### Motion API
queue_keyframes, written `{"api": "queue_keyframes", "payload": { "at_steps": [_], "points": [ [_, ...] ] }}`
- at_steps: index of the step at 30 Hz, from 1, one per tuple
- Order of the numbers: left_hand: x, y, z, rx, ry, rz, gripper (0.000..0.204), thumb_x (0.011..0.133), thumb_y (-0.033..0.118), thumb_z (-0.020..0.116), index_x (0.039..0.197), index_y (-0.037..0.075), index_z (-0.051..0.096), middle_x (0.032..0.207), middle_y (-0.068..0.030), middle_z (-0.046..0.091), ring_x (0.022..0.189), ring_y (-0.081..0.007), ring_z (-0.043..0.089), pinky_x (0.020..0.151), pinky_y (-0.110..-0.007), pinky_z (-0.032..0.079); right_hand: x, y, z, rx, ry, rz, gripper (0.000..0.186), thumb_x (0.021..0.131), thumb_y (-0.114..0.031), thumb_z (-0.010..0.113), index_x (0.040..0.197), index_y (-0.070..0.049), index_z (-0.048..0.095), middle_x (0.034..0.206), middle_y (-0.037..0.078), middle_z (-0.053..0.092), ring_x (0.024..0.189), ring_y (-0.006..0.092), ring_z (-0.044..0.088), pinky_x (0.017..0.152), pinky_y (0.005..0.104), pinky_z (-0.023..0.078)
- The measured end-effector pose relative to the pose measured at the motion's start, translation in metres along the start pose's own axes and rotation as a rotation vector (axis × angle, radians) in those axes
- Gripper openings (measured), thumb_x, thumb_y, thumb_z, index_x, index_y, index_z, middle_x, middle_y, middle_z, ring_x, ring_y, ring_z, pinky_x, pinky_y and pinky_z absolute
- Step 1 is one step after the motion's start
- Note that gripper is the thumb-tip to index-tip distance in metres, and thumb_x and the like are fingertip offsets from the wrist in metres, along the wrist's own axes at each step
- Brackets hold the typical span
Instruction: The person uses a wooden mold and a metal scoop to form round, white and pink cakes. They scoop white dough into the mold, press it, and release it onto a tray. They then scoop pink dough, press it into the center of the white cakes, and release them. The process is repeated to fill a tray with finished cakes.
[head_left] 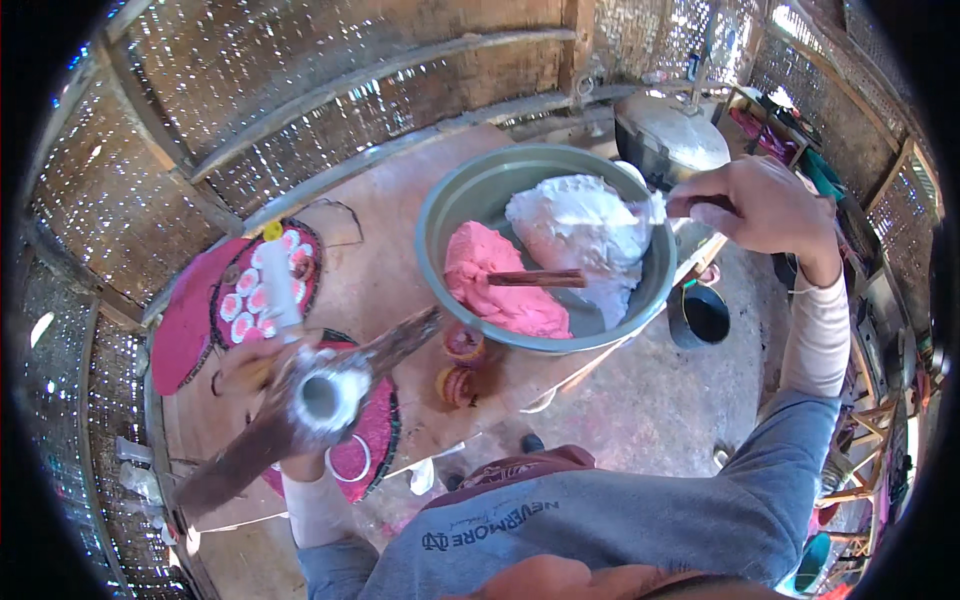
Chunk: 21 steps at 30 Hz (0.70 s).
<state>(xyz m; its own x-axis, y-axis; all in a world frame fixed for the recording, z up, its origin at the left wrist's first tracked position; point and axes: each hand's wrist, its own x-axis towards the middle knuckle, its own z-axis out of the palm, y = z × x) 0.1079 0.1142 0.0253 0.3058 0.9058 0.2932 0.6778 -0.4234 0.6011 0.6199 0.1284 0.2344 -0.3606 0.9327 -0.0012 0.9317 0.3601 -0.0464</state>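
Observation:
My left hand point(250, 368) is closed round a wooden press point(395, 345), a rough dark bar with a pale tube through its middle. White paste coats the tube's upper mouth, and its lower end has a yellow tip over a round tray point(217, 318) of pink-and-white rounds. My right hand point(760, 205) grips the dark handle of a flat spatula point(652, 210) smeared white, above the right side of a grey-green basin point(428, 240). The basin holds a white dough mass point(575, 225) and a pink dough mass point(500, 300). A wooden stick point(535, 279) lies on the pink dough.
A wooden table point(370, 230) bears it all. Beside the first tray is a magenta round mat point(185, 330); another magenta tray point(382, 430) lies below the press. Small patterned cups point(456, 385) stand by the basin. A large lidded pot point(670, 135) and dark bucket point(698, 315) are right.

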Motion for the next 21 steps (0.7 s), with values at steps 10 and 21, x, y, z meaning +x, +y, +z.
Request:
{"api": "queue_keyframes", "payload": {
  "at_steps": [10, 21],
  "points": [
    [0.053, 0.100, -0.001, 0.331, 0.681, 0.357, 0.040, 0.064, 0.026, 0.077, 0.092, 0.005, 0.058, 0.086, -0.0095, 0.055, 0.076, -0.0217, 0.052, 0.067, -0.036, 0.042, 0.011, -0.142, 0.040, 0.080, 0.339, -0.360, 0.018, 0.077, -0.026, 0.064, 0.093, -0.020, 0.069, 0.067, 0.009, 0.063, 0.062, 0.0289, 0.062, 0.059, 0.0384, 0.048],
    [0.028, 0.054, -0.003, 0.214, 0.692, 0.127, 0.037, 0.069, 0.025, 0.076, 0.086, 0.002, 0.052, 0.071, -0.0104, 0.055, 0.066, -0.0241, 0.056, 0.060, -0.035, 0.044, 0.016, -0.267, 0.143, -0.213, 0.679, -0.444, 0.035, 0.071, -0.023, 0.059, 0.103, -0.008, 0.059, 0.069, 0.001, 0.053, 0.055, 0.0190, 0.055, 0.060, 0.0352, 0.037]
  ]
}}
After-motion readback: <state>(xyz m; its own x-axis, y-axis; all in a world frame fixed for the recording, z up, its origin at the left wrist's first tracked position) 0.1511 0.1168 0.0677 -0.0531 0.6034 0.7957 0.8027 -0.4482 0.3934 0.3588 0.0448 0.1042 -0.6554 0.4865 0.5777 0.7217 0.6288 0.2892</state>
